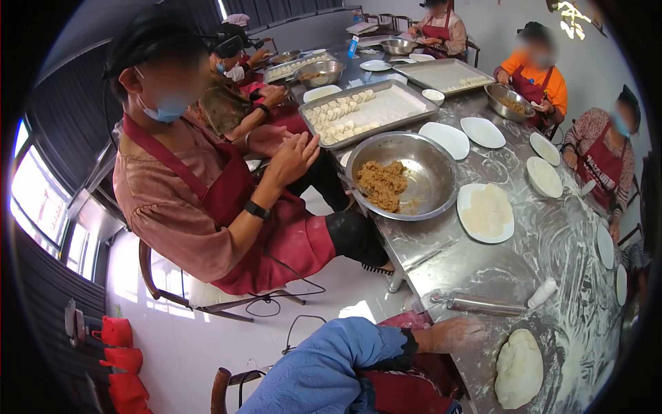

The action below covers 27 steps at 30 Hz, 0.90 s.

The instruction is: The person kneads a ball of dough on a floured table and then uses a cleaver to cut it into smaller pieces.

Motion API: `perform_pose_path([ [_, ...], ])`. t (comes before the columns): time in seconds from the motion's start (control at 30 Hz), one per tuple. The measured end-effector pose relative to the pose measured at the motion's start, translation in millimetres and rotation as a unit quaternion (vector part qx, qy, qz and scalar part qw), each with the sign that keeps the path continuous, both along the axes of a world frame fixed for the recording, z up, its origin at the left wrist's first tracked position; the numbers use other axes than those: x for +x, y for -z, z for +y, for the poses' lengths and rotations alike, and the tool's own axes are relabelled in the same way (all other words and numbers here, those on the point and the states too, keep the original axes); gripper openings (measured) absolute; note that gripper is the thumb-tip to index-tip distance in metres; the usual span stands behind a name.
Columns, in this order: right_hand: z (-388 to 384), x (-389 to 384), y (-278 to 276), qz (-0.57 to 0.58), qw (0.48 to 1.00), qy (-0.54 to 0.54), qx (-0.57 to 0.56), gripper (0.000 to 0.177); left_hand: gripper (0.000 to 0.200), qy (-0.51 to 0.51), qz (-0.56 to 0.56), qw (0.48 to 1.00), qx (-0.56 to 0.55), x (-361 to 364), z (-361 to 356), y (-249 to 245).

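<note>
My left hand [452, 335], floury at the fingers, lies at the near edge of the metal table with its fingers stretched out and slightly blurred. Nothing shows in its grasp. To its right, a large smooth lump of dough [519, 369] rests on the tabletop. Just beyond the hand is a metal rolling pin [483, 303], with a white floury piece [543, 293] at its far end. My right hand is out of view.
Flour covers much of the steel table [441, 259]. Beyond stand a plate of round wrappers [487, 211], a steel bowl of filling [402, 176] and a tray of dumplings [369, 110]. A person [207, 172] sits at my left, hands together; others work around the table.
</note>
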State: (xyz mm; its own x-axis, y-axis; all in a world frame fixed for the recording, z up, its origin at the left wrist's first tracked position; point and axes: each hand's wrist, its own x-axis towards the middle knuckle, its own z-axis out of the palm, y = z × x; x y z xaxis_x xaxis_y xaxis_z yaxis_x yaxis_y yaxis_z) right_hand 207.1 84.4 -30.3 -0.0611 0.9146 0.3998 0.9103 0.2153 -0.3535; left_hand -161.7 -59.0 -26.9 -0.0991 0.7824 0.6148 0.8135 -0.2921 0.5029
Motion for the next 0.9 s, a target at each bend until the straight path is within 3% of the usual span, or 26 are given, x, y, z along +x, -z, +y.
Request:
perform_pose_path([
  [0.07, 1.3, 2.4, 1.0, 0.002, 1.0, 0.004, 0.0, 0.042, 0.026, 0.021, 0.016, 0.997, -0.079, -1.1, -0.5, -1.5],
  [0.37, 1.5, 6.8, 4.2, 0.004, 1.0, 0.017, -0.005, 0.039, 0.016, 0.02, 0.016, 0.997, -0.071, 1.7, 1.3, -4.2],
  [0.9, 4.2, 4.3, 2.6, 0.003, 1.0, 0.029, -0.007, 0.034, 0.016, 0.009, 0.023, 0.999, -0.048, 2.8, 1.0, -4.6],
])
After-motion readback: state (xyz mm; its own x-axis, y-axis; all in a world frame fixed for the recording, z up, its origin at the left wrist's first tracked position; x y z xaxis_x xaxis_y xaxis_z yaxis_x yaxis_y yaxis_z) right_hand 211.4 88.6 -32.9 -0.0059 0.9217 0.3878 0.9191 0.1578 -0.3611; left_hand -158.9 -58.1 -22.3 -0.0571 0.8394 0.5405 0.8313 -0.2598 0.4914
